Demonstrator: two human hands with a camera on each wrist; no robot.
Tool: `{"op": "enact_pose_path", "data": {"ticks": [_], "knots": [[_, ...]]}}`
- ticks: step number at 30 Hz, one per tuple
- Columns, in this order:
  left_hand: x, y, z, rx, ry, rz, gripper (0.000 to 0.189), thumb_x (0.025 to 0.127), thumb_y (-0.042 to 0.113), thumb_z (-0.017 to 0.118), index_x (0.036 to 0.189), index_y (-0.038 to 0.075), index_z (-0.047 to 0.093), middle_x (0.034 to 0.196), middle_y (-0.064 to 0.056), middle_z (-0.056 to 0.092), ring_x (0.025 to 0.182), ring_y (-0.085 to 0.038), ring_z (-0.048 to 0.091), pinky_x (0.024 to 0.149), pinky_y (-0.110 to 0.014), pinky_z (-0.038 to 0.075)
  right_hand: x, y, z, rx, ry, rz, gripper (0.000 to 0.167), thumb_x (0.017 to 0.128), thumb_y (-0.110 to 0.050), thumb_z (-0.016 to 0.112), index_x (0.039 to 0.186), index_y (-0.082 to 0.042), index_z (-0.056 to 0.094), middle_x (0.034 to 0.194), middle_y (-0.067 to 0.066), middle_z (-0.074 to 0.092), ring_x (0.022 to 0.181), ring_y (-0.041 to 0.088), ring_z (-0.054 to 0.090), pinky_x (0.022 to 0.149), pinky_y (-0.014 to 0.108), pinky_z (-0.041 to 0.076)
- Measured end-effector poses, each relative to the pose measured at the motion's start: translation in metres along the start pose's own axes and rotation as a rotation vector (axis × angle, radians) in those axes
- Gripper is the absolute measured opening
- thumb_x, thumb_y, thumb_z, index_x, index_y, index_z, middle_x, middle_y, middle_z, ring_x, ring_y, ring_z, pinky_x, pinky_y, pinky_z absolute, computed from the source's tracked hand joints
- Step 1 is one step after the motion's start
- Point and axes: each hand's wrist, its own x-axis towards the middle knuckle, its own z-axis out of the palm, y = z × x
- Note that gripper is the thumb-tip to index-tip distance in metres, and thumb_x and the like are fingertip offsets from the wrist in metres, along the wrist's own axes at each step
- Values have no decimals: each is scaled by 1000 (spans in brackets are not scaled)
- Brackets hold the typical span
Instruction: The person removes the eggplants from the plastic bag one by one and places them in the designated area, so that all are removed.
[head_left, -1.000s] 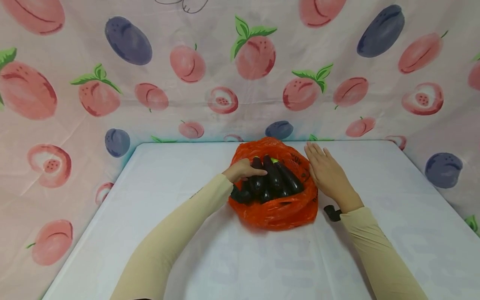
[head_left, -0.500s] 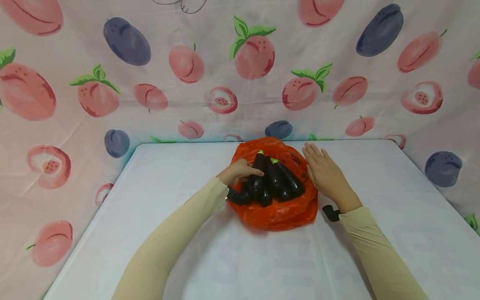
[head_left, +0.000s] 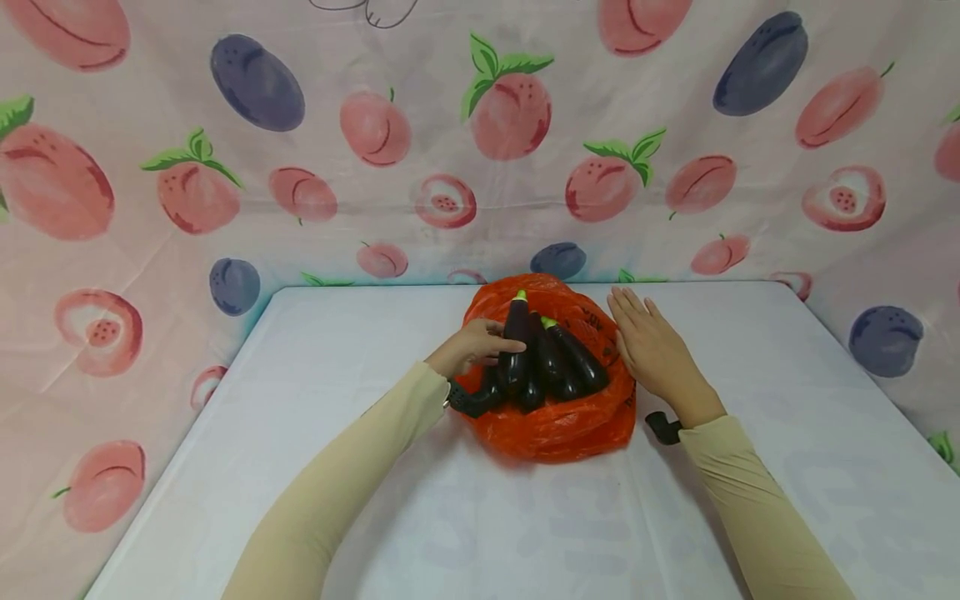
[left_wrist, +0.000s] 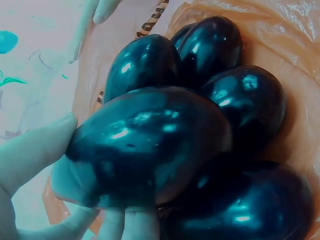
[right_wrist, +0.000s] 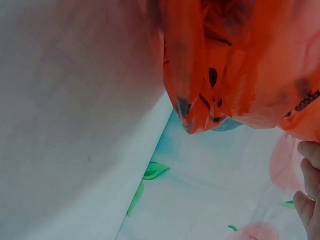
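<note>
At least five long, glossy dark-purple eggplants, one orange-red plastic bag
Two bare hands at mid-frame; one white table below.

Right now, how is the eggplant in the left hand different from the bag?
The held eggplant is nearly black with a bright green tip; the bag is orange-red with black printing.
The held eggplant is smooth and plump; the bag is thin and crinkly.
The held eggplant is gripped by the left hand; the bag sits open on the table, with eggplants inside.
Both look shiny.
</note>
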Motion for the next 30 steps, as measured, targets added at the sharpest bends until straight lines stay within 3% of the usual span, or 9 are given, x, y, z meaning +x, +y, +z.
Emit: {"op": "enact_pose_path", "data": {"ticks": [15, 22, 30], "knots": [[2, -2, -7, -131, -27, 11, 64, 86, 22, 69, 141, 8, 40, 136, -14, 52, 125, -31, 51, 104, -41, 45, 0, 0, -3, 10, 1, 1, 50, 94, -9, 47, 139, 11, 36, 145, 26, 37, 137, 39, 32, 113, 55, 26], [6, -4, -8, -265, -52, 13, 60, 90, 15, 64, 143, 7, 38, 135, -17, 54, 124, -32, 53, 105, -43, 43, 0, 0, -3, 25, -8, 9, 50, 94, -9, 46, 139, 10, 36, 146, 26, 36, 138, 39, 31, 113, 55, 25], [9, -7, -13, -317, -104, 45, 54, 94, 8, 56, 144, 3, 36, 137, -21, 51, 125, -35, 50, 106, -46, 41, -1, -1, -2, 30, -29, 24, 51, 95, -9, 45, 140, 10, 34, 147, 26, 34, 139, 39, 29, 114, 55, 24]]}}
